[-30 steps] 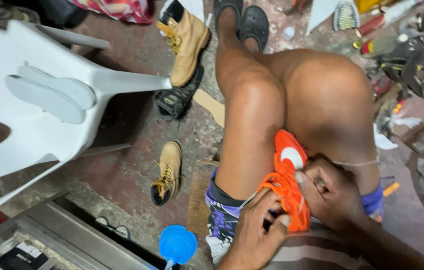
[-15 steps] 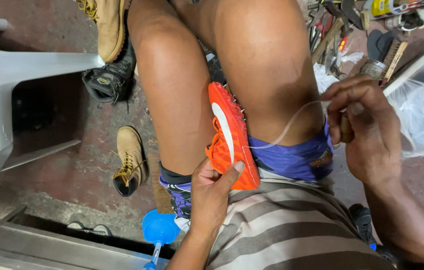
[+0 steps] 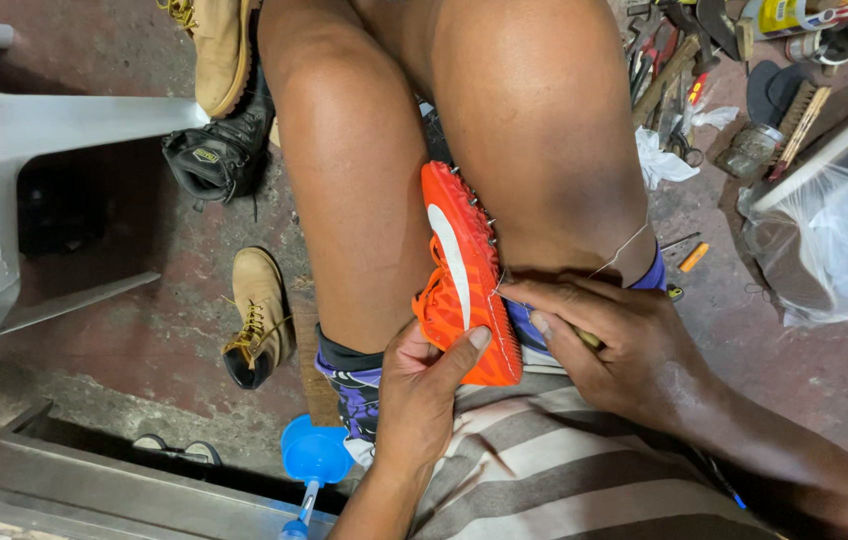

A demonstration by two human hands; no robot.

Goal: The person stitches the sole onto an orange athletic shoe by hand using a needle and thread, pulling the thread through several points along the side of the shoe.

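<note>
Stained concrete floor (image 3: pixel 144 340) strewn with boots and tools, orange spiked shoe (image 3: pixel 464 280) between knees, left hand (image 3: pixel 424 390) gripping its heel, right hand (image 3: pixel 624 340), earlier raised pulling thread, now closed around a tool at the sole

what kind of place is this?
Likely a small shoe-repair workshop. The left hand steadies an orange spiked shoe between the knees while the right hand works thread at it; tan boots and scattered hand tools lie on the concrete floor.

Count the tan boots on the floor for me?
2: one tan boot lies on the floor left of the knees, another is at the top edge, above a black boot. More may be hidden.
</note>
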